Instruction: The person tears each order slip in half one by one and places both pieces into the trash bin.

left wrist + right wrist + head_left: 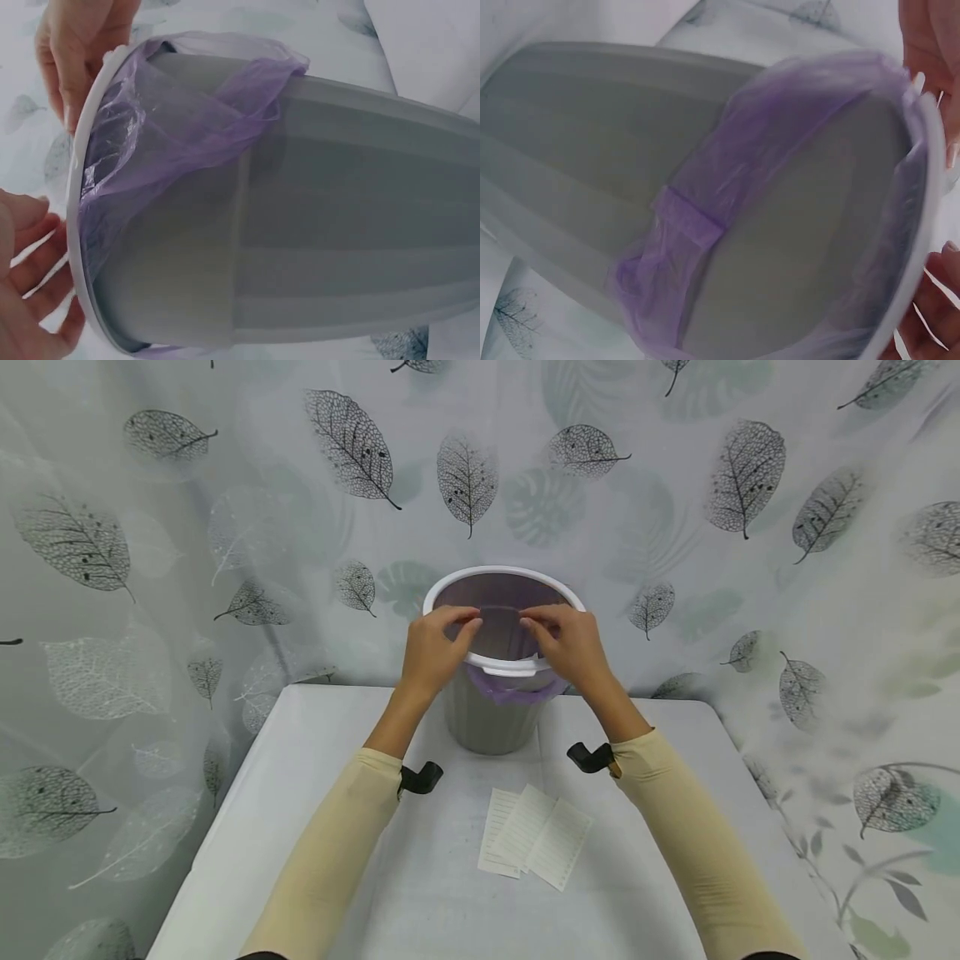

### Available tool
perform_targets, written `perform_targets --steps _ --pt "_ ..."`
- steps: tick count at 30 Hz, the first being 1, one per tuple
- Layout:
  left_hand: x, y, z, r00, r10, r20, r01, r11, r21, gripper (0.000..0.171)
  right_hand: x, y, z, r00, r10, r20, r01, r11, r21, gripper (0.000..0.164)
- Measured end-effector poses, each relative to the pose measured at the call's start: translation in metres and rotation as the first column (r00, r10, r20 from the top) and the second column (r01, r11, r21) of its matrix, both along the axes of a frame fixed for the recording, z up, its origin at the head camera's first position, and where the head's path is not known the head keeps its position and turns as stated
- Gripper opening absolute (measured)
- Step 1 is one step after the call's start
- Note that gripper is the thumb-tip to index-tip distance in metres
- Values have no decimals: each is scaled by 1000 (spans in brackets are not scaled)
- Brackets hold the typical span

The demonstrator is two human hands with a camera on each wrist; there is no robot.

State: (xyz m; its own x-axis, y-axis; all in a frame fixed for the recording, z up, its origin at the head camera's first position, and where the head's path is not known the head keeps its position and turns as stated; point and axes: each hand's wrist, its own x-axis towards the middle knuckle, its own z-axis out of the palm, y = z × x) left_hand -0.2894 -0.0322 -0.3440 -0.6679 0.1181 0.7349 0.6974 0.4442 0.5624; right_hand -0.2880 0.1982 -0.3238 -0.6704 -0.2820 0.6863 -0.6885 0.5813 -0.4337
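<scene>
The grey bin stands upright near the far edge of the white table, beneath its white rim a purple bag hanging bunched against the outer wall. In the head view I have the left hand and the right hand facing each other over the bin's opening. On each, thumb and forefinger are narrow, tips close together; I cannot tell whether they pinch anything thin. My left wrist view shows gaps between the left hand's other fingers. Obstructions: both hands cover parts of the rim and opening, and in each wrist view the bin wall fills most of the picture. Three overlapping paper slips lie on the table between the sleeves, nearer than the bin. A black bracket projects inward at each cuff. A leaf-patterned curtain encloses the area behind and on both sides.
</scene>
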Motion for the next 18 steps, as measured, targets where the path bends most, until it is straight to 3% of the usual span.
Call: perform_targets --steps 6,12,18 --pt "14 -3 -4 989 -41 -140 41 999 3 14 23 1 -4 995 35 -89 -40 997 -61 12" --pt "37 -2 -12 975 -72 -211 71 997 -9 11 43 1 -11 991 82 -101 -92 991 -99 11" --pt "63 1 -31 962 -117 -245 114 993 -27 11 62 0 -29 991 101 -84 -112 984 -136 9"
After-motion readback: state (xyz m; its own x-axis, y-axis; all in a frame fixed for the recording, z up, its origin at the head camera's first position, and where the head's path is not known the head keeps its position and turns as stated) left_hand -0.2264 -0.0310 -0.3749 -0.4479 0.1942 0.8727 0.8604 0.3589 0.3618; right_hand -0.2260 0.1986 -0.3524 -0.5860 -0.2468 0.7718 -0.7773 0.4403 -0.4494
